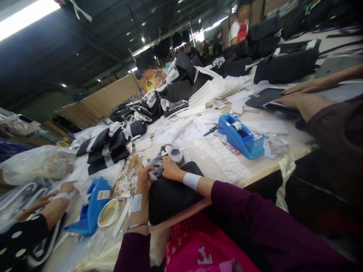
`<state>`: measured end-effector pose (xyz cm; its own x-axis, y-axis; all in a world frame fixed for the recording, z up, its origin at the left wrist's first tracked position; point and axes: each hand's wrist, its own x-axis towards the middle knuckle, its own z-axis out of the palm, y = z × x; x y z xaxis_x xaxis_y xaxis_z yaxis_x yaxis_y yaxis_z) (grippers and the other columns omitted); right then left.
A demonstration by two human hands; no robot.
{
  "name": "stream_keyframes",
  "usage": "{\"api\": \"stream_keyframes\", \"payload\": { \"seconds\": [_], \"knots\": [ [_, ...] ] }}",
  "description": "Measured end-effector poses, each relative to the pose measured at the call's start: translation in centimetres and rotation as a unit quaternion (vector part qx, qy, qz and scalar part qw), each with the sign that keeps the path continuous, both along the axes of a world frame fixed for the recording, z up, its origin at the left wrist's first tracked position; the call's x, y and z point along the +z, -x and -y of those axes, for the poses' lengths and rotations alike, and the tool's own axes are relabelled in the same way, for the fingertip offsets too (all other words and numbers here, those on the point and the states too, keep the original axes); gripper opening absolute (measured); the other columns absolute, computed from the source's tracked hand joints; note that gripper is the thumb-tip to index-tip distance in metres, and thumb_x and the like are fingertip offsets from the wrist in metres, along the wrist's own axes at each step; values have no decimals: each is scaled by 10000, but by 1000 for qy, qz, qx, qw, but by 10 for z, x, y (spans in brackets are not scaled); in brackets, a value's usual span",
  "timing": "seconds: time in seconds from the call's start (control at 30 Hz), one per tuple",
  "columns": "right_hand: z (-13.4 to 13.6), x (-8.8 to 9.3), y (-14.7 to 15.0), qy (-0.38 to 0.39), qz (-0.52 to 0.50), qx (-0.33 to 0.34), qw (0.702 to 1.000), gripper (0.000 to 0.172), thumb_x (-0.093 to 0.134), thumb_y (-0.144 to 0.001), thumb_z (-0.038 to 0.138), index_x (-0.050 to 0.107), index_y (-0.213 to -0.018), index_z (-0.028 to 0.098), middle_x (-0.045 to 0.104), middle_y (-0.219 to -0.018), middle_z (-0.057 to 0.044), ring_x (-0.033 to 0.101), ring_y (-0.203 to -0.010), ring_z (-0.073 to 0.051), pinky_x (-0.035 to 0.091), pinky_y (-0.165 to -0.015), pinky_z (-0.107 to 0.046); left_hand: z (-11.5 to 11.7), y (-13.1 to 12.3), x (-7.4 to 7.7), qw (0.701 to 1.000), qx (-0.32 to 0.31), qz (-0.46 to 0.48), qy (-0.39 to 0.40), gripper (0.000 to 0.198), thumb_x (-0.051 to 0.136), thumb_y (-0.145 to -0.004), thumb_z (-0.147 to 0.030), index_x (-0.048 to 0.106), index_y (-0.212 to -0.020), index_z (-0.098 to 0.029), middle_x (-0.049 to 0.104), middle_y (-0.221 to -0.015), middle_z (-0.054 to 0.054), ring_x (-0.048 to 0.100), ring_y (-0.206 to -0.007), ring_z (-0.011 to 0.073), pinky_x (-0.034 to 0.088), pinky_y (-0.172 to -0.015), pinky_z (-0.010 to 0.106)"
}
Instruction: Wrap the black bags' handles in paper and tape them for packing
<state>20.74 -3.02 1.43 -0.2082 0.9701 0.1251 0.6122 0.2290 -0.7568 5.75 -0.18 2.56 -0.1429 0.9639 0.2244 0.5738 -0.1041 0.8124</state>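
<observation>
Black padded bag (174,194) under left grip (143,181) and right grip (171,169), both clutching grey fabric (161,162).

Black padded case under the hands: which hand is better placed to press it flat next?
Probably the right hand: it lies on the black padded case. The left hand sits at the case's edge, against the grey fabric.
</observation>
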Motion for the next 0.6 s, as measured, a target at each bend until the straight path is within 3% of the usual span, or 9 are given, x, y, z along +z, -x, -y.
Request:
{"api": "stream_keyframes", "payload": {
  "seconds": [0.07,0.13,0.2,0.27,0.33,0.43,0.53,0.6],
  "knots": [
    [0,0,0,-6,4,3,1000,445,517,-755,94,412,-1186,124,523,-1172,-156,568,-1055,-266,484,-874,-388,-2,-3,4,999,-14,-40,6,525,482,-632,-227,531,-1143,-120,639,-878,77,639,-752,215,548,-688,364],
    [1,0,-1,-10,12,8,1000,419,499,-761,91,427,-1172,127,522,-1169,-156,575,-1028,-264,488,-864,-400,0,-7,8,996,-4,-92,-15,629,527,-625,-221,487,-1239,-94,625,-1061,145,623,-961,285,523,-841,447],
    [2,1,-2,-14,22,11,1000,398,489,-766,97,444,-1160,130,513,-1174,-156,578,-1009,-266,493,-855,-412,4,-8,8,988,10,-149,-45,762,574,-624,-210,394,-1355,-100,495,-1320,191,464,-1242,338,385,-1046,503],
    [5,1,-2,-19,34,13,999,398,491,-768,104,459,-1163,136,504,-1181,-150,582,-994,-265,496,-851,-414,7,-6,6,978,14,-198,-57,822,590,-647,-201,325,-1422,-134,355,-1465,176,286,-1381,340,221,-1151,508],
    [7,2,-1,-25,47,13,999,473,496,-767,104,432,-1234,140,492,-1198,-150,589,-976,-261,499,-849,-414,6,2,3,972,17,-232,-37,789,585,-691,-218,324,-1431,-131,342,-1476,190,248,-1400,365,159,-1158,548],
    [11,4,1,-36,63,3,997,622,509,-767,105,315,-1358,130,468,-1239,-170,599,-957,-256,508,-836,-411,-1,18,3,966,20,-258,14,719,589,-733,-274,376,-1385,-56,409,-1402,269,307,-1360,438,211,-1101,631],
    [14,5,4,-43,82,-10,996,538,535,-751,107,396,-1271,101,484,-1207,-181,620,-883,-248,529,-772,-402,-3,24,18,962,-6,-272,24,755,641,-697,-268,387,-1375,-55,384,-1433,265,302,-1375,419,233,-1116,590],
    [14,4,6,-47,95,-16,994,470,557,-733,103,453,-1191,96,506,-1169,-173,630,-829,-241,538,-731,-397,4,15,35,959,-28,-281,-28,784,639,-670,-205,373,-1398,-91,272,-1520,218,207,-1430,359,174,-1164,525]
  ]
}}
